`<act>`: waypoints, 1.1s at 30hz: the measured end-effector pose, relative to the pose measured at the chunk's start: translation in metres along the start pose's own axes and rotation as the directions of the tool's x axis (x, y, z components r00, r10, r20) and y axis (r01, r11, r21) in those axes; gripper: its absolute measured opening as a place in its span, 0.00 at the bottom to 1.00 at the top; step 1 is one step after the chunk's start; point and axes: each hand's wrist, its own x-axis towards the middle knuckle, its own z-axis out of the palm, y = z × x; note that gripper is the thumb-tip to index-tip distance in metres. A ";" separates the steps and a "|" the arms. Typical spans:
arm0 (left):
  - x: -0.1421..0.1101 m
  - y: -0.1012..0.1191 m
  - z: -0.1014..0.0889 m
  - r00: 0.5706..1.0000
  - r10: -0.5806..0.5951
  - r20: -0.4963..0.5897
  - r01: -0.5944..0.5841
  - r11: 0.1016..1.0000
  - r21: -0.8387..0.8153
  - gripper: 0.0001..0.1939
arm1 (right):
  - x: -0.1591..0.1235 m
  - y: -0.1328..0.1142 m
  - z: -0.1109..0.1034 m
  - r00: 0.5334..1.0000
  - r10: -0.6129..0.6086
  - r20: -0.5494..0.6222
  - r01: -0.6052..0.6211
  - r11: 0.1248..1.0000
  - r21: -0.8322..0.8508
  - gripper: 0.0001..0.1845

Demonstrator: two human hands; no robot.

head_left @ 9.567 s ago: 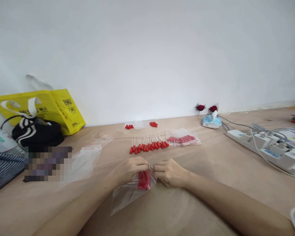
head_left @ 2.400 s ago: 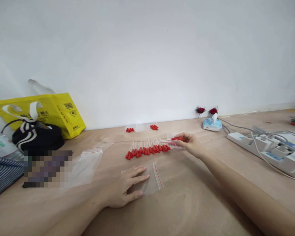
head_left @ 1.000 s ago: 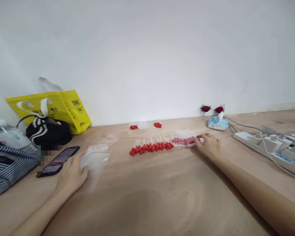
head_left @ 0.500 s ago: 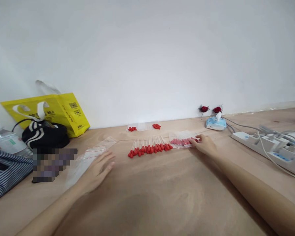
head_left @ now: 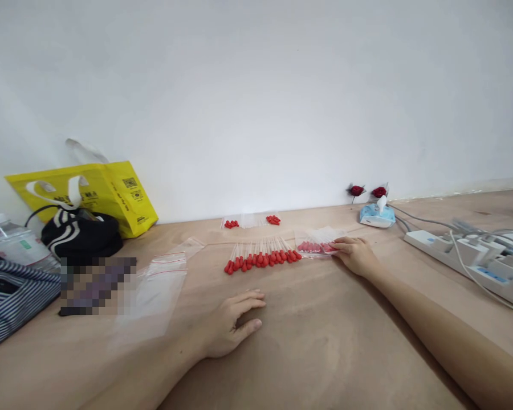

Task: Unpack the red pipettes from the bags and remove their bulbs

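My left hand [head_left: 233,322] is low over the middle of the table, thumb apart from its half-stretched fingers, holding nothing. In front of it lies a fanned row of droppers [head_left: 263,259], red bulbs toward me and clear stems pointing to the wall. To the right of the row, a clear zip bag of droppers [head_left: 314,246] lies flat. My right hand [head_left: 357,254] has its fingers together at the bag's right end; the thumb is partly hidden. Several flat zip bags [head_left: 160,290] with red seal lines lie left of my left hand.
Near the wall is another clear bag [head_left: 251,220] with two clusters of red bulbs. At left stand a yellow bag [head_left: 132,199], a black pouch [head_left: 83,236] and a plastic bottle [head_left: 15,242]. Tissues [head_left: 377,215], two dark red flowers [head_left: 356,191] and a power strip [head_left: 474,262] with cables are at right.
My left hand has moved right and toward me, off the flat zip bags to the middle of the table. My right hand's fingers lie straighter at the bag's end.
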 end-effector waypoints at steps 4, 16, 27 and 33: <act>0.000 0.000 -0.001 1.000 0.000 -0.011 0.000 1.000 0.006 0.16 | -0.004 -0.008 -0.006 0.985 0.029 -0.172 -0.017 0.997 0.072 0.15; 0.005 -0.004 0.003 0.960 -0.157 -0.233 0.108 0.972 -0.211 0.17 | 0.002 -0.103 -0.040 0.937 0.311 0.161 -0.275 0.369 0.888 0.21; 0.012 -0.020 0.010 0.932 -0.222 -0.286 0.110 0.926 -0.360 0.18 | -0.022 -0.173 -0.007 0.725 -0.166 0.669 -0.680 -0.020 0.733 0.21; 0.009 -0.010 0.001 0.966 -0.131 -0.224 0.105 0.987 -0.124 0.16 | -0.028 -0.152 -0.014 0.709 -0.117 0.695 -0.694 0.057 0.717 0.27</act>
